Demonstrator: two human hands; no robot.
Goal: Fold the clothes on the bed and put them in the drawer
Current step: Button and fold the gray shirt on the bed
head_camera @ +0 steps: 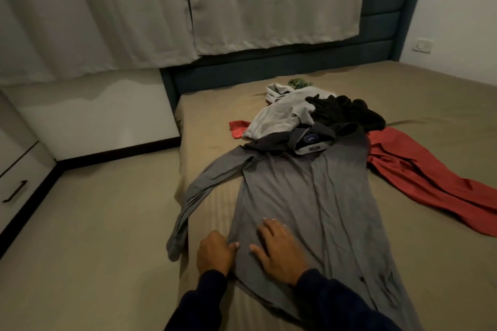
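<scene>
Grey shirt: a long-sleeved grey shirt lies spread flat on the near part of the bed, collar toward the pile, hem toward the person; one sleeve trails off to the left, over the mattress edge.
Left hand: the left hand sits at the shirt's left side seam near the hem, fingers curled at the fabric edge — it looks to pinch the cloth, though the grip is partly hidden.
Right hand: the right hand lies palm-down on the shirt body, fingers spread and straight, pressing the cloth flat and holding nothing.
Step in hand: smoothing and laying out the first garment — no fold is made yet, by the look of it.
Next move: probably bring the left side and its sleeve over toward the middle while the flat palm keeps the body from sliding.
Pile: a light grey garment, a black garment and a red garment wait unfolded beyond the collar.
Drawer: a drawer with a dark handle shows at the far left, closed.
</scene>
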